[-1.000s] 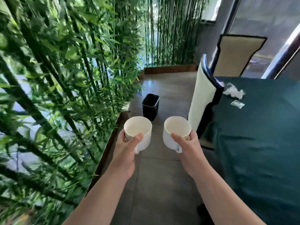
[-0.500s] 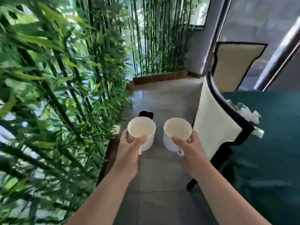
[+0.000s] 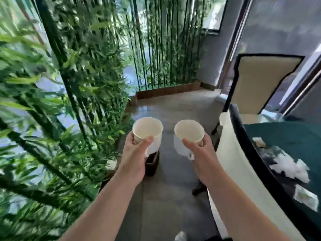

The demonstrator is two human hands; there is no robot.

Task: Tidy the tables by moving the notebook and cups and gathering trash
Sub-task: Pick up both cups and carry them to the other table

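Observation:
I carry two white cups side by side over the grey floor. My left hand (image 3: 134,153) grips the left cup (image 3: 147,130) by its rim, thumb inside the edge. The right cup (image 3: 188,134) sits in my right hand (image 3: 199,150), its handle pointing down toward me. Both cups look empty. On the green-clothed table (image 3: 286,134) at the right lie crumpled white tissues (image 3: 288,166) and a clear wrapper (image 3: 306,197).
A black bin (image 3: 152,162) stands on the floor, partly hidden under my left hand. A cream chair back with a black rim (image 3: 232,162) runs along the table's near side; a second chair (image 3: 260,84) stands farther back. Bamboo plants (image 3: 60,101) line the left.
I have walked forward: the bin now sits right below the left cup, and the chair and table trash have come closer on the right. Both hands still hold their cups.

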